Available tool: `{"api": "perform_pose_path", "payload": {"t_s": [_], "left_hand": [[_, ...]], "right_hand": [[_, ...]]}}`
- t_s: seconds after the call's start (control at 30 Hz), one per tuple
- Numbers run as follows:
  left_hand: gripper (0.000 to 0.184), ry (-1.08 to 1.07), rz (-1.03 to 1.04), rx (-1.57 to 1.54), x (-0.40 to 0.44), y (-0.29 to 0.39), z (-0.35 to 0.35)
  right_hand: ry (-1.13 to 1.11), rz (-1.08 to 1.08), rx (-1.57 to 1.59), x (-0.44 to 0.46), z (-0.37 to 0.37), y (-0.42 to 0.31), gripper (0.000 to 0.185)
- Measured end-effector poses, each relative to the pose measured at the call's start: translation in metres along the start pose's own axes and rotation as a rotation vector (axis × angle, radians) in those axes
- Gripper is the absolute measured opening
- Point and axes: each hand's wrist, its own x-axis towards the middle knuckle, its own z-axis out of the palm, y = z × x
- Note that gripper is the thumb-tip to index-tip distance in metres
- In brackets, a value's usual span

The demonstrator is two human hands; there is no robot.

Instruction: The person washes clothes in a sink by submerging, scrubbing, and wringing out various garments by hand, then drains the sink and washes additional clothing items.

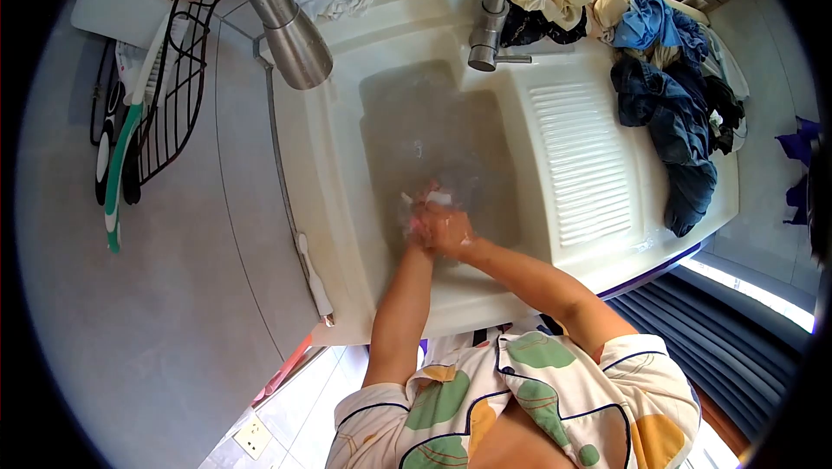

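My right hand (451,229) and my left hand (419,231) are pressed together in the cloudy water of the cream sink basin (347,252). The right hand lies partly over the left, its fingers curled. Between them shows a small white and pink item (439,198), wet and perhaps fabric; its kind is hidden by the fingers and splashing water. Both hands are closed around it. Ripples and bubbles surround them.
A ribbed washboard (582,161) is right of the basin, with a pile of dark jeans (680,144) and other clothes beyond. Two metal taps (299,48) (488,40) overhang the basin. A white brush (314,278) lies on the left rim; a wire rack (178,105) holds brushes.
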Motion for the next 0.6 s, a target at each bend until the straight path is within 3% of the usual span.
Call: {"api": "perform_pose_path", "payload": {"t_s": [0.03, 0.07, 0.1, 0.13, 0.17, 0.2, 0.23, 0.27, 0.3, 0.37, 0.4, 0.43, 0.47, 0.5, 0.53, 0.57, 0.6], "left_hand": [[0.033, 0.001, 0.0, -0.001, 0.007, -0.001, -0.009], [0.031, -0.02, -0.174, -0.105, 0.016, -0.002, -0.026], [0.029, -0.047, -0.346, -0.21, 0.025, 0.003, -0.027], [0.029, -0.05, -0.344, -0.207, 0.03, 0.001, -0.025], [0.025, 0.241, -0.224, 0.078, 0.03, -0.001, -0.007], [0.021, 0.532, -0.096, 0.363, 0.027, -0.003, 0.002], [0.021, 0.532, -0.095, 0.36, 0.029, -0.006, -0.014], [0.023, 0.507, -0.072, 0.832, 0.037, -0.014, -0.042], [0.026, 0.463, -0.046, 1.302, 0.04, -0.015, -0.048], [0.026, 0.479, -0.139, 1.46, 0.038, -0.019, -0.047], [0.026, 0.487, -0.233, 1.621, 0.038, -0.017, -0.036], [0.026, 0.488, -0.235, 1.62, 0.034, -0.02, -0.018], [0.025, 0.409, 0.007, 1.714, 0.03, -0.026, 0.008], [0.024, 0.321, 0.26, 1.794, 0.031, -0.027, 0.025], [0.024, 0.325, 0.261, 1.798, 0.032, -0.023, 0.032], [0.026, 0.155, 0.258, 1.329, 0.036, -0.022, 0.037], [0.029, -0.008, 0.244, 0.856, 0.039, -0.021, 0.04]], "right_hand": [[-0.062, 0.126, -0.056, 0.009, -0.003, 0.006, 0.014], [-0.128, 0.254, -0.106, 0.017, -0.004, 0.009, 0.014], [-0.128, 0.251, -0.104, 0.025, -0.003, 0.019, 0.014], [-0.033, 0.43, -0.035, 0.032, -0.001, 0.035, 0.023], [0.06, 0.612, 0.035, 0.033, 0.003, 0.053, 0.031], [0.058, 0.614, 0.034, 0.025, 0.013, 0.08, 0.031], [-0.097, 0.634, 0.144, 0.017, 0.026, 0.114, 0.034], [-0.253, 0.646, 0.25, 0.013, 0.032, 0.134, 0.037], [-0.255, 0.642, 0.244, 0.011, 0.032, 0.139, 0.037], [-0.192, 0.979, 0.884, 0.002, 0.034, 0.144, 0.042], [-0.19, 0.975, 0.879, 0.005, 0.018, 0.127, 0.042], [-0.202, 1.071, 1.115, 0.01, -0.013, 0.089, 0.036], [-0.214, 1.161, 1.357, 0.013, -0.029, 0.066, 0.031], [-0.217, 1.156, 1.361, 0.011, -0.016, 0.082, 0.031], [-0.172, 0.997, 1.507, 0.007, 0.008, 0.111, 0.034], [-0.125, 0.83, 1.643, 0.01, 0.009, 0.114, 0.037], [-0.125, 0.827, 1.644, 0.013, 0.008, 0.119, 0.037]]}}
